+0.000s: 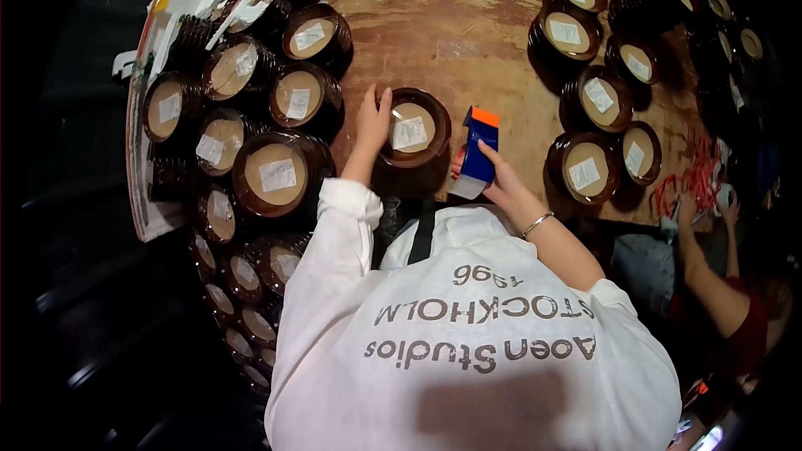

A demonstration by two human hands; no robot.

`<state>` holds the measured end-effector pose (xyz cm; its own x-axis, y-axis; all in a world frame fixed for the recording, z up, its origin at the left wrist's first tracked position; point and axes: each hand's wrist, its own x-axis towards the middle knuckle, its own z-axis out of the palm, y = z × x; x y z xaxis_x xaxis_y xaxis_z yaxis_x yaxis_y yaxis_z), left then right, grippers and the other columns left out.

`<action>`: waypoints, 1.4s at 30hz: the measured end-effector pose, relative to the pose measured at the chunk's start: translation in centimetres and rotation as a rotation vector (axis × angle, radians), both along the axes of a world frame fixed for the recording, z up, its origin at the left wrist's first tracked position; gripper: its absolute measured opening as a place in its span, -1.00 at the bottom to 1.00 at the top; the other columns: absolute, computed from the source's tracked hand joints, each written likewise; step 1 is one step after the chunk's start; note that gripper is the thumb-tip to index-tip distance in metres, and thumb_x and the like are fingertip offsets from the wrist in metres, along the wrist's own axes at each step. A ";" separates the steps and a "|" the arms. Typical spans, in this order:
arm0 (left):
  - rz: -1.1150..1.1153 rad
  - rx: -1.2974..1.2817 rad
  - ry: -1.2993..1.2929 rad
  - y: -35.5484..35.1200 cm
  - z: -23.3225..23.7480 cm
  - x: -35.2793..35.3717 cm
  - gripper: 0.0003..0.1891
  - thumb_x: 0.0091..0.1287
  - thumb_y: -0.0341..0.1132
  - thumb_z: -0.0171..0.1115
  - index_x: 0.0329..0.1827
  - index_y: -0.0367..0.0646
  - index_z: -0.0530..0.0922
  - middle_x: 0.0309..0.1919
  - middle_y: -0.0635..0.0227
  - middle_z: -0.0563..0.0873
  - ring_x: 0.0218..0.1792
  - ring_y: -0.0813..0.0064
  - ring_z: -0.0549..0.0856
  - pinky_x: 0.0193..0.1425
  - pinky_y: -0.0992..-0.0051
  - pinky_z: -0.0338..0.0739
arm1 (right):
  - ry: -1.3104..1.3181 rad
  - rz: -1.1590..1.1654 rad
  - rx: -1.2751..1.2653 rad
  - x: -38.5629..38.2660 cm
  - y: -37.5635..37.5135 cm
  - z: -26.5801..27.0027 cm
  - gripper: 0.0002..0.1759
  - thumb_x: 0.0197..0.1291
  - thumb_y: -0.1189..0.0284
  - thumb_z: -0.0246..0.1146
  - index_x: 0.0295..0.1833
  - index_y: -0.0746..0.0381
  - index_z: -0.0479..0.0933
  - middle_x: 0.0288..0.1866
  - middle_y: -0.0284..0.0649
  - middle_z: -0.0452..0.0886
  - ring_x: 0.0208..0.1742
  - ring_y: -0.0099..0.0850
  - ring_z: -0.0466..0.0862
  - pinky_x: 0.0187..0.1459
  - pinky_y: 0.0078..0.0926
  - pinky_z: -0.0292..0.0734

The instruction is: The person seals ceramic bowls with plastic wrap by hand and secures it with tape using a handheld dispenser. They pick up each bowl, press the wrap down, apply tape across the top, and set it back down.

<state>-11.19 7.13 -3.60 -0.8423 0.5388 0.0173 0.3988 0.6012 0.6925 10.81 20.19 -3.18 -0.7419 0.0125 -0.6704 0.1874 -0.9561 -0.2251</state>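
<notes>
A dark brown round container [434, 146] with a tan lid and a white label stands on the wooden table in front of me. My left hand [373, 119] rests on its left rim, fingers pressing the lid's edge. To the right of the container, my right hand [499, 181] grips a blue tape dispenser [479, 153] with an orange top, held upright just off the container's side. A thin bracelet is on my right wrist.
Several like labelled containers are stacked at the left [271, 174] and stand at the right [585, 169]. The wooden table [468, 50] has white scraps at its far edge. Another person's hand [728, 210] at the right is near a pile of red bands [689, 179].
</notes>
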 end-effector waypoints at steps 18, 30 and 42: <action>0.565 0.841 -1.234 -1.7 -3.5 10.5 -0.19 0.16 0.37 -0.39 0.27 -0.10 0.14 0.21 0.32 0.29 0.21 0.39 0.29 0.24 0.42 0.18 | -0.056 0.267 0.496 -8.7 7.5 1.7 -0.57 0.10 0.14 0.14 -0.06 0.25 0.41 -0.27 -0.23 0.56 -0.24 -0.45 0.56 -0.09 -0.52 0.42; 0.698 0.921 -1.295 0.8 -8.3 15.1 -0.31 0.26 0.22 -0.30 0.21 -0.22 0.16 0.12 0.20 0.32 0.13 0.39 0.31 0.14 0.51 0.24 | 0.070 0.455 0.863 -8.5 8.1 10.0 -0.56 0.03 0.30 0.22 -0.01 0.32 0.36 -0.17 -0.29 0.51 -0.18 -0.49 0.53 -0.09 -0.54 0.42; 0.574 1.202 -0.986 2.5 -8.8 15.0 -0.24 0.24 0.25 -0.26 0.14 -0.38 0.20 0.04 0.13 0.40 0.05 0.38 0.39 0.12 0.49 0.25 | 0.232 0.662 0.833 -6.2 1.0 13.1 -0.21 -0.28 0.33 0.38 0.13 0.33 0.24 0.00 -0.26 0.42 -0.02 -0.47 0.47 0.03 -0.55 0.35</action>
